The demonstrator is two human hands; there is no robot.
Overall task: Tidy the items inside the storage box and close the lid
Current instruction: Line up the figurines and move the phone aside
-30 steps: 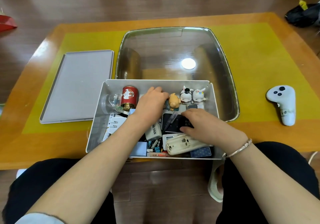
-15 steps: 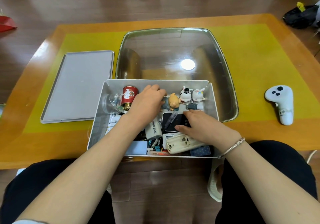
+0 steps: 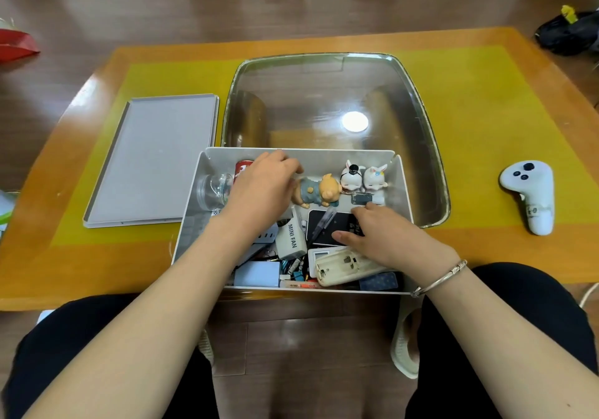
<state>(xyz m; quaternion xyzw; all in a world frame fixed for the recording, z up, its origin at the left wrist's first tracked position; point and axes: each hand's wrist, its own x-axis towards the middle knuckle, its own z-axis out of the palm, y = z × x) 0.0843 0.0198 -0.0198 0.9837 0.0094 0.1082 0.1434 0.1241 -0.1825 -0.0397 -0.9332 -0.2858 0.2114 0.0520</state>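
Observation:
The white storage box (image 3: 324, 156) stands open at the table's near edge, crammed with small items. Its grey lid (image 3: 155, 159) lies flat to the left. My left hand (image 3: 259, 191) arches over a red can (image 3: 242, 167) at the box's back, beside a glass jar (image 3: 212, 191); its fingertips are next to a pig figurine (image 3: 321, 190) that lies on its side. My right hand (image 3: 382, 233) rests flat with its fingers spread on a black box (image 3: 324, 227). Two rabbit figurines (image 3: 363, 177) stand at the back right. A MINI FAN box (image 3: 291, 240) and a cream remote (image 3: 343, 264) lie nearer me.
A white game controller (image 3: 531, 198) lies on the yellow mat at the right. Behind the box is the table's glass inset (image 3: 324, 104). A red bag (image 3: 16, 48) and a black bag (image 3: 567, 34) sit on the floor beyond the table.
My left hand has moved left and back, and it covers most of the red can. The pig figurine has gone from upright to lying on its side. My right hand has barely shifted.

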